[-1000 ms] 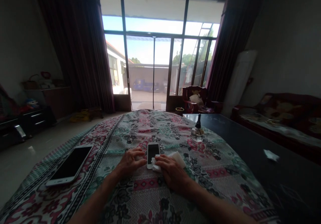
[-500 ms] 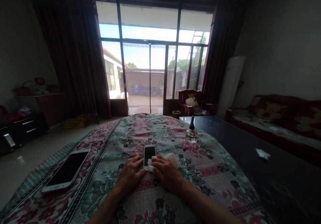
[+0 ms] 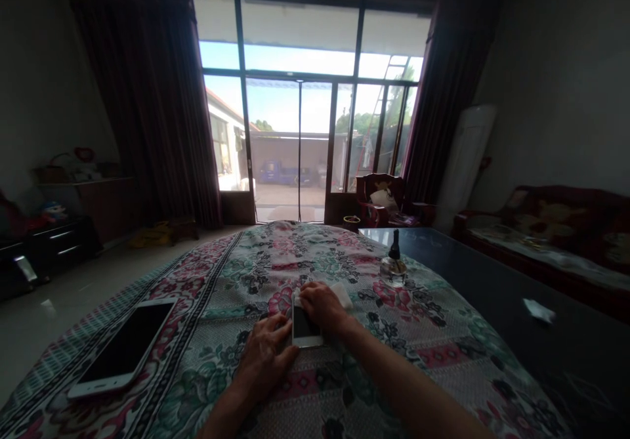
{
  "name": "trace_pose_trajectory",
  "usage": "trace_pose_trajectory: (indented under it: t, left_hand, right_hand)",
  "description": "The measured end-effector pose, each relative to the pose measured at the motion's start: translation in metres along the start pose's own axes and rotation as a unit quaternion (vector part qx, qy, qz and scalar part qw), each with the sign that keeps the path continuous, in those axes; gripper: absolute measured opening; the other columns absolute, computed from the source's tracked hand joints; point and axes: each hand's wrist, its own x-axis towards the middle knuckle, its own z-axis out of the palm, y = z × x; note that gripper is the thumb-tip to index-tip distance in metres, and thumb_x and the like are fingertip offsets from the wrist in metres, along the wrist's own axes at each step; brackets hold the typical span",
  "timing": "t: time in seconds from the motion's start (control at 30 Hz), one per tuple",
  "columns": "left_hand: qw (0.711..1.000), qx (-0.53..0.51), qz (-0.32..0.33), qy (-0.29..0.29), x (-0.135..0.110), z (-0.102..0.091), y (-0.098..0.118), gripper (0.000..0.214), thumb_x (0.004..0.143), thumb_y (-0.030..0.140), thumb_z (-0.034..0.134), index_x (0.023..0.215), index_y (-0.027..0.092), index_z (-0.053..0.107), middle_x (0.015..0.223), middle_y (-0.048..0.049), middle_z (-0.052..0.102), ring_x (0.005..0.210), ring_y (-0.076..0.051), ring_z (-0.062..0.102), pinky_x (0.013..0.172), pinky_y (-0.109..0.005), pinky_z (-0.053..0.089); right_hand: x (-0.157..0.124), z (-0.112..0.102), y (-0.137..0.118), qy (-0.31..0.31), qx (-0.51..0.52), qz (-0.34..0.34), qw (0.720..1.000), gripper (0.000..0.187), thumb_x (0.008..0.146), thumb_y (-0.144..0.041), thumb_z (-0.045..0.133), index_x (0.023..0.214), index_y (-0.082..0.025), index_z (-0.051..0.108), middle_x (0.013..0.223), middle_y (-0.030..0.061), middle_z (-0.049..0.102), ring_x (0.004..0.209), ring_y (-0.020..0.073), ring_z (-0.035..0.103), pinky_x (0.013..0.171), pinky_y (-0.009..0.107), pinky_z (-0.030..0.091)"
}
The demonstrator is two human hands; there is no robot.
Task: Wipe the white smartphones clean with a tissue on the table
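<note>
A small white smartphone (image 3: 305, 326) lies face up on the floral tablecloth (image 3: 221, 288), its dark screen partly covered. My right hand (image 3: 319, 306) presses a white tissue (image 3: 342, 296) onto the phone's upper end. My left hand (image 3: 263, 357) sits lower, with its fingers against the phone's left edge. Farther left, a larger white smartphone (image 3: 123, 347) lies face up on the cloth, out of reach of both hands' fingers. Beyond my right hand stands a small glass bottle (image 3: 394, 265) with a black cap.
To the right is a dark glossy tabletop (image 3: 472, 281) with a white paper scrap (image 3: 539, 310) on it. Behind it stand a red sofa (image 3: 541, 235) and a red armchair (image 3: 378, 199). Ahead are glazed doors (image 3: 295, 150), and a tiled floor lies at left.
My right hand has moved from beside the small phone onto its upper end, carrying the tissue. My left hand has shifted toward me along the phone's edge. The view has tilted slightly.
</note>
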Motion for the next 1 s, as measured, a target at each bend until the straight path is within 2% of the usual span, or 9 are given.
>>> trace_pose_trajectory:
  t: [0.13, 0.23, 0.3, 0.4, 0.47, 0.6, 0.67, 0.83, 1.0]
  left_hand:
    - [1.000, -0.001, -0.008, -0.005, 0.000, 0.001, 0.001, 0.040, 0.078, 0.034, 0.059, 0.117, 0.028, 0.068, 0.127, -0.0054, 0.061, 0.119, -0.028, 0.050, 0.104, -0.041, 0.039]
    - [1.000, 0.000, -0.016, 0.000, 0.000, 0.002, 0.002, 0.041, 0.079, 0.035, 0.060, 0.119, 0.030, 0.067, 0.127, -0.0047, 0.061, 0.119, -0.028, 0.050, 0.104, -0.041, 0.039]
    - [1.000, 0.005, -0.018, 0.004, 0.000, 0.003, 0.002, 0.041, 0.078, 0.036, 0.060, 0.118, 0.030, 0.067, 0.126, -0.0045, 0.061, 0.118, -0.028, 0.050, 0.104, -0.041, 0.039]
    - [1.000, 0.012, -0.013, 0.011, 0.001, 0.005, 0.001, 0.041, 0.079, 0.037, 0.061, 0.119, 0.031, 0.067, 0.124, -0.0045, 0.062, 0.117, -0.028, 0.052, 0.102, -0.042, 0.040]
    - [1.000, 0.018, -0.008, 0.020, 0.001, 0.008, -0.001, 0.041, 0.079, 0.037, 0.060, 0.119, 0.031, 0.067, 0.125, -0.0049, 0.062, 0.117, -0.028, 0.052, 0.102, -0.042, 0.041]
    - [0.998, 0.035, -0.002, 0.044, 0.000, 0.013, -0.006, 0.045, 0.078, 0.037, 0.061, 0.122, 0.027, 0.065, 0.129, -0.0072, 0.061, 0.119, -0.030, 0.051, 0.103, -0.044, 0.041]
    - [0.998, 0.041, 0.003, 0.045, 0.000, 0.014, -0.007, 0.045, 0.079, 0.037, 0.061, 0.123, 0.027, 0.064, 0.129, -0.0071, 0.061, 0.119, -0.030, 0.052, 0.103, -0.045, 0.041]
    - [0.998, 0.046, 0.012, 0.036, 0.001, 0.013, -0.008, 0.043, 0.079, 0.037, 0.060, 0.121, 0.027, 0.066, 0.126, -0.0066, 0.062, 0.117, -0.029, 0.053, 0.101, -0.043, 0.043]
    - [0.998, 0.043, 0.015, 0.041, 0.000, 0.014, -0.008, 0.042, 0.080, 0.038, 0.060, 0.121, 0.029, 0.066, 0.125, -0.0055, 0.063, 0.116, -0.028, 0.053, 0.101, -0.042, 0.043]
  right_hand:
    - [0.011, -0.005, 0.024, 0.042, -0.020, 0.081, 0.996, 0.021, 0.087, -0.014, 0.051, 0.082, -0.017, 0.071, 0.094, 0.0092, 0.069, 0.088, 0.0172, 0.062, 0.081, 0.024, 0.043]
    - [0.009, -0.016, 0.042, 0.094, -0.027, 0.125, 0.987, 0.023, 0.088, -0.012, 0.047, 0.088, -0.016, 0.070, 0.101, 0.0109, 0.068, 0.092, 0.0179, 0.061, 0.084, 0.026, 0.043]
    - [0.004, -0.022, 0.045, 0.121, -0.025, 0.128, 0.984, 0.023, 0.090, -0.013, 0.047, 0.094, -0.017, 0.070, 0.106, 0.0094, 0.067, 0.097, 0.0175, 0.060, 0.088, 0.025, 0.042]
    - [-0.001, -0.019, 0.031, 0.139, 0.009, 0.081, 0.987, 0.020, 0.089, -0.015, 0.050, 0.096, -0.019, 0.069, 0.108, 0.0073, 0.066, 0.100, 0.0165, 0.060, 0.090, 0.024, 0.042]
    - [-0.002, -0.011, 0.015, 0.130, 0.037, 0.025, 0.990, 0.017, 0.089, -0.017, 0.053, 0.094, -0.021, 0.070, 0.109, 0.0061, 0.066, 0.101, 0.0167, 0.059, 0.090, 0.025, 0.043]
    - [0.000, 0.003, -0.006, 0.045, 0.016, -0.049, 0.998, 0.017, 0.089, -0.020, 0.055, 0.084, -0.022, 0.072, 0.102, 0.0032, 0.069, 0.100, 0.0161, 0.059, 0.094, 0.027, 0.040]
    - [0.000, 0.006, -0.008, 0.025, 0.011, -0.050, 0.998, 0.018, 0.089, -0.020, 0.056, 0.081, -0.021, 0.072, 0.098, 0.0029, 0.070, 0.098, 0.0158, 0.060, 0.095, 0.027, 0.039]
    - [0.001, 0.006, -0.004, 0.023, 0.021, -0.036, 0.999, 0.018, 0.089, -0.020, 0.057, 0.085, -0.021, 0.074, 0.101, 0.0034, 0.071, 0.100, 0.0163, 0.059, 0.096, 0.026, 0.039]
    - [0.005, 0.002, 0.004, 0.033, 0.010, 0.020, 0.999, 0.019, 0.089, -0.019, 0.056, 0.082, -0.021, 0.074, 0.101, 0.0051, 0.070, 0.101, 0.0178, 0.058, 0.095, 0.027, 0.040]
